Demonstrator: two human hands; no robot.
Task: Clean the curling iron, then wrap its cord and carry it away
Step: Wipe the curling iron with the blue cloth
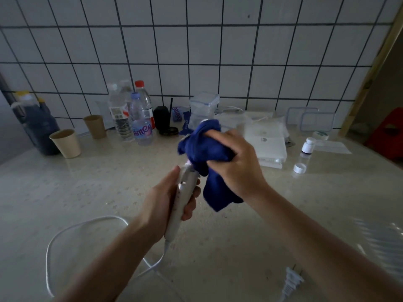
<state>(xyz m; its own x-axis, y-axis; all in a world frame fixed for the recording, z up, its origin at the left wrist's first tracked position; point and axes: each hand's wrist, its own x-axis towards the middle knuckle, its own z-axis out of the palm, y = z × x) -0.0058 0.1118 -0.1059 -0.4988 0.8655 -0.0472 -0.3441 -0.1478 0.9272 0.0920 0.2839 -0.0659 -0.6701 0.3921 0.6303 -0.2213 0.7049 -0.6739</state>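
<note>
Beyond the hands, the counter is crowded along the tiled wall: paper cups and water bottles to the far left, plastic containers straight ahead, white boxes and a small pill bottle to the right. Below the hands, the white cord loops to the left and its plug lies to the right; bare counter opens between them

The blue cloth bunched in the right hand's grip hides almost all of the curling iron's barrel. The white cord runs off the bottom edge, and the plug is blurred and partly cut off there.
</note>
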